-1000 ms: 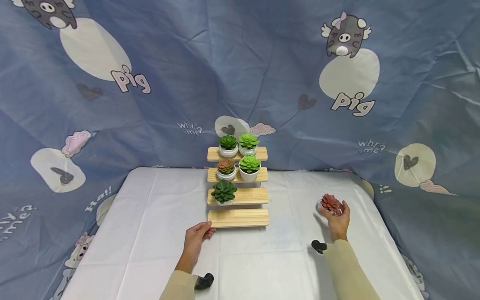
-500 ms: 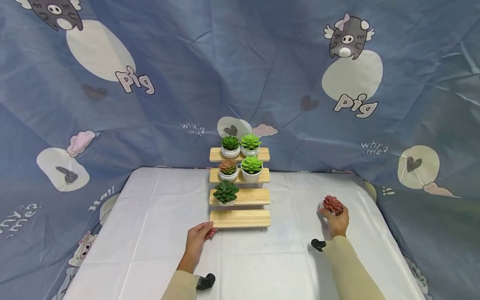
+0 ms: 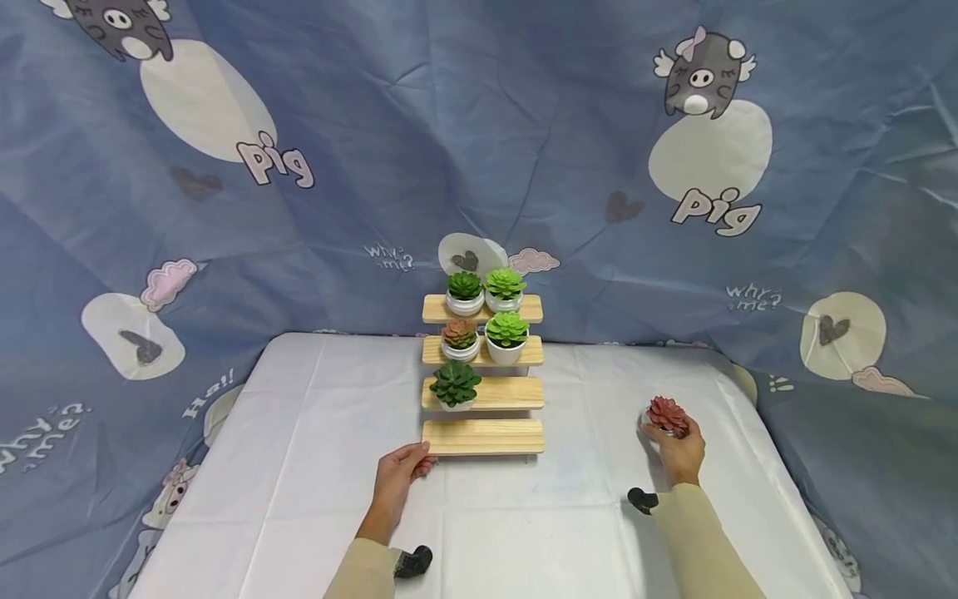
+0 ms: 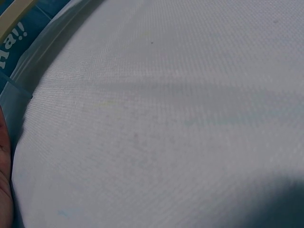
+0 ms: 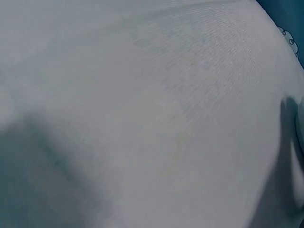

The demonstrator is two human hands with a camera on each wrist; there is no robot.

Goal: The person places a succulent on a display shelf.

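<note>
At the right of the head view, my right hand (image 3: pixel 681 456) grips a red potted succulent (image 3: pixel 665 413) by its small white pot. Fingers hide part of that pot; I cannot tell whether it touches the table. My left hand (image 3: pixel 397 478) pinches the left end of the lowest board of a stepped wooden stand (image 3: pixel 490 437). On its third step sits a dark green succulent (image 3: pixel 455 382). A reddish-brown succulent (image 3: pixel 459 334) and a light green one (image 3: pixel 506 329) share the second step. Up top are a green succulent (image 3: pixel 465 286) and a bright green one (image 3: pixel 505 284).
A white cloth covers the table (image 3: pixel 337 416). Behind and on both sides hangs a blue printed curtain (image 3: pixel 389 150). The wrist views show mostly white cloth, with a strip of the left hand at one edge.
My right hand's fingers have closed in around the red succulent's pot, and hand and plant sit slightly nearer to me. The left hand stays on the stand. The head view has shifted slightly.
</note>
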